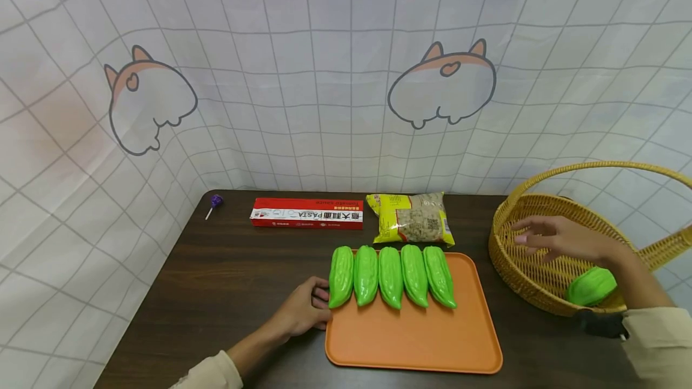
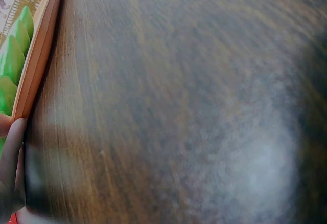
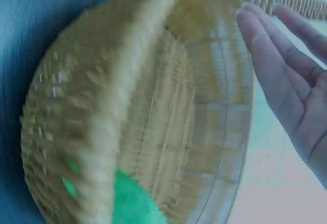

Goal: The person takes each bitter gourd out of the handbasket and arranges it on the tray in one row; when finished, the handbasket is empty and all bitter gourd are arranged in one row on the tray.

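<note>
Several bright green toy bitter melons (image 1: 390, 278) lie side by side in a row along the far half of an orange tray (image 1: 411, 341). My left hand (image 1: 304, 311) grips the tray's left edge; in the left wrist view the fingers (image 2: 11, 157) meet at its rim. Over the wicker basket (image 1: 505, 257) at the right, my right hand (image 1: 564, 239) hangs with loosely bent fingers and nothing in them. Another green bitter melon (image 1: 590, 287) lies inside the basket, partly hidden by the right forearm and, in the right wrist view, by the basket handle (image 3: 127, 75).
Behind the tray lie a yellow bag of dry food (image 1: 413, 218) and a red pasta box (image 1: 308, 214). A purple lollipop (image 1: 216, 200) lies near the table's far left corner. The basket's tall handle (image 1: 605, 165) arches over its opening. A white checked curtain (image 1: 324, 77) hangs behind the table.
</note>
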`<state>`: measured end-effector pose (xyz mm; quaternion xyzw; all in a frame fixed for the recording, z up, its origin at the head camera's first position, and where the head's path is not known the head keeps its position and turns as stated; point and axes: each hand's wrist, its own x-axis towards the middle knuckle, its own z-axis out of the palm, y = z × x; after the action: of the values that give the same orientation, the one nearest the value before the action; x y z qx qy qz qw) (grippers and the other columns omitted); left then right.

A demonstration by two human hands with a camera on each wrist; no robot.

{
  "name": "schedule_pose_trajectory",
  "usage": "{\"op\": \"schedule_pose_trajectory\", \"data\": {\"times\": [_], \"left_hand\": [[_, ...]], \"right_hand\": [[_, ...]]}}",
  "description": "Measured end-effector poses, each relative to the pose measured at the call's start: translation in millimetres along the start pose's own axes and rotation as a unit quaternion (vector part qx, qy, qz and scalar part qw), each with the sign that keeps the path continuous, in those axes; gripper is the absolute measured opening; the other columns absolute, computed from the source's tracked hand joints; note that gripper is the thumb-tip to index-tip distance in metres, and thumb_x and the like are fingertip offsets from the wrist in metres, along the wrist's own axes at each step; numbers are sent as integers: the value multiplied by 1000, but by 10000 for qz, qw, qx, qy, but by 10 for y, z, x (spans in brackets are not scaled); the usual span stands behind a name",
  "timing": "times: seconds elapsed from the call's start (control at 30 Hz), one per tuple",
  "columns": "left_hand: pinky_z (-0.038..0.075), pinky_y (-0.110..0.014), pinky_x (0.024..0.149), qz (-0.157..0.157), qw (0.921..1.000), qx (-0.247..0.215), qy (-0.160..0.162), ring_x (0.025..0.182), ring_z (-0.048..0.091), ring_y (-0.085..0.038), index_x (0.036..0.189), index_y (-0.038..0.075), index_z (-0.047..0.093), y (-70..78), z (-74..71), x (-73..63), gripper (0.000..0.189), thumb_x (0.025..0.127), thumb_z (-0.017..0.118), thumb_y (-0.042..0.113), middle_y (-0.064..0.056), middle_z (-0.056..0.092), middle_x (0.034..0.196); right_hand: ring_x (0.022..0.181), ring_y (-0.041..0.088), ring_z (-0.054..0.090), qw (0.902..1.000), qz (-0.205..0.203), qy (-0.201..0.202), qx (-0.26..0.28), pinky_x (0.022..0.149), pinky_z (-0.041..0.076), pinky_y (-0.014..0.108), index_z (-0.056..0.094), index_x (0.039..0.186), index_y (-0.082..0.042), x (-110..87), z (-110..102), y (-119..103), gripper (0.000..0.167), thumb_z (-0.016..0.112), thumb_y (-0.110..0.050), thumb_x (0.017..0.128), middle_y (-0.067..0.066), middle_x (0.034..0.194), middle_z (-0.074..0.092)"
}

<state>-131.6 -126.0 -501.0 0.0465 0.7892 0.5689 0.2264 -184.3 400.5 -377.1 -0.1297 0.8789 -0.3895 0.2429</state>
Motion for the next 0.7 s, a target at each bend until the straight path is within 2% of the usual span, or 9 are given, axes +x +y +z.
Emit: {"op": "schedule_pose_trajectory", "data": {"times": [0.27, 0.37, 0.5, 0.7], "left_hand": [[64, -34, 65, -56, 10000, -25, -20, 90, 62, -20, 135, -6, 46, 11, -6, -5, 67, 74, 74, -1, -16, 56, 112], [64, -34, 65, -68, 10000, -22, -15, 90, 62, -20, 135, -6, 47, 11, -3, -6, 67, 74, 74, -1, -16, 56, 112], [64, -34, 65, -48, 10000, -7, 14, 90, 62, -20, 135, -6, 47, 7, 4, -11, 67, 74, 74, -1, -16, 56, 112], [64, -34, 65, -15, 10000, -8, 18, 89, 62, -20, 135, -6, 47, 8, 4, -13, 68, 73, 73, -1, -16, 56, 111]], "right_hand": [[107, 32, 64, 9959, 790, 199, -402, 84, 62, 45, 35, 147, 9, 24, -151, 316, 66, 51, -38, 104, 33, 133, 54], [113, 46, 60, 9919, 1028, 201, -712, 87, 59, 53, 33, 147, 12, -6, -205, 398, 70, 49, -41, 104, 41, 139, 44], [118, 62, 49, 9853, 1222, 206, -1179, 86, 57, 60, 28, 145, 19, -75, -282, 461, 75, 46, -42, 104, 49, 142, 27], [121, 66, 40, 9784, 1464, 231, -1441, 85, 54, 59, 24, 144, 24, -131, -348, 524, 85, 44, -48, 103, 52, 141, 21]]}}
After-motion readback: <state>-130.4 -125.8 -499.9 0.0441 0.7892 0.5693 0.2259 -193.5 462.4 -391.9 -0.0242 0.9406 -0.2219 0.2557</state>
